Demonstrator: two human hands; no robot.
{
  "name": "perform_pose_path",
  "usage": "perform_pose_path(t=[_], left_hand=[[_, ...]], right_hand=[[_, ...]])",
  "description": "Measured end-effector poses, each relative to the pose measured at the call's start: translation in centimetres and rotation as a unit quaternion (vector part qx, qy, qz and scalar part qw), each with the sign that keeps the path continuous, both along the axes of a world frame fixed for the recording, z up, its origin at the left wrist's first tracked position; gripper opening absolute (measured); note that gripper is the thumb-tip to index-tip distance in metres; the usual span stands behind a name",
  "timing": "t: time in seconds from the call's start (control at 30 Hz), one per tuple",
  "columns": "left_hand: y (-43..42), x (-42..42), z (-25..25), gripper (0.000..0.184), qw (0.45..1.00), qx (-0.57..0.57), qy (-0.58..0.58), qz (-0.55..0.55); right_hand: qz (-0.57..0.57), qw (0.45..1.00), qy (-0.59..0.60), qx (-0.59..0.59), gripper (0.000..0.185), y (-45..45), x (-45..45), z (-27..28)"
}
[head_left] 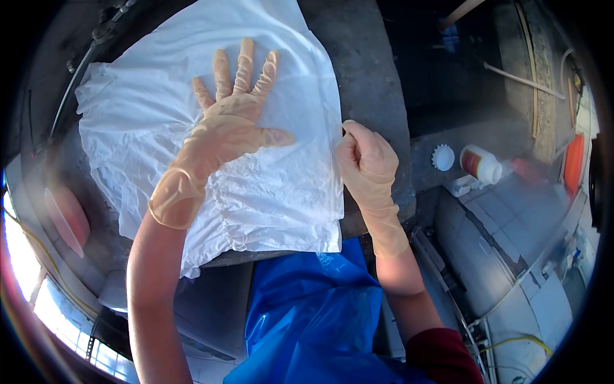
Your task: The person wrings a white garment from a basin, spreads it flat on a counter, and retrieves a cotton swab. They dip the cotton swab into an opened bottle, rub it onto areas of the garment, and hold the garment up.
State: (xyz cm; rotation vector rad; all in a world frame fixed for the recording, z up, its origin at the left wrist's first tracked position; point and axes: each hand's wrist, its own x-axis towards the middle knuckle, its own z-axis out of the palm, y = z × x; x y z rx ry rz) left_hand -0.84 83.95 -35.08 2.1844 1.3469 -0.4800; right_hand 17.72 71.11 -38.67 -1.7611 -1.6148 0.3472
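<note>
A white cloth (281,185) is spread over a dark stone slab (377,70), smooth toward its right side and wrinkled at the lower left. My left hand (233,121), in a thin beige glove, lies flat on the cloth with its fingers spread. At the cloth's right edge my right hand (368,157), gloved the same way, is closed with the fingers curled in. It appears to pinch the cloth's border, though the fingertips are partly hidden.
Right of the slab are a white bottle (480,164) with a red label and a white scalloped object (442,157). A dark recess (460,83) lies at upper right. A pinkish basin (67,221) is at left. A blue apron (313,307) hangs below the slab.
</note>
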Motion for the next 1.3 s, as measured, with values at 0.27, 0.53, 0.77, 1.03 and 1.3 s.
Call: perform_pose_path(t=[0.27,0.53,0.77,1.03,1.3], left_hand=[[-0.1,-0.3,-0.7,0.125,1.000,0.015,-0.009,-0.004],[0.1,-0.2,0.0,0.125,1.000,-0.006,-0.014,0.004],[0.2,-0.4,0.0,0.125,0.999,-0.013,-0.031,0.006],[0.1,0.1,1.0,0.120,1.000,-0.010,-0.016,0.000],[-3.0,1.5,-0.2,0.071,0.988,0.143,-0.044,-0.034]], right_hand=[[-0.029,0.999,0.022,0.024,0.032,-0.1,0.0,-0.9],[-0.036,0.999,0.017,0.014,0.030,0.0,0.0,-0.6],[-0.047,0.998,0.016,0.023,0.031,0.0,0.1,-0.5],[-0.058,0.997,0.056,-0.007,0.028,-0.7,0.8,-1.1],[-0.083,0.979,0.169,-0.083,0.015,-1.7,1.2,0.5]])
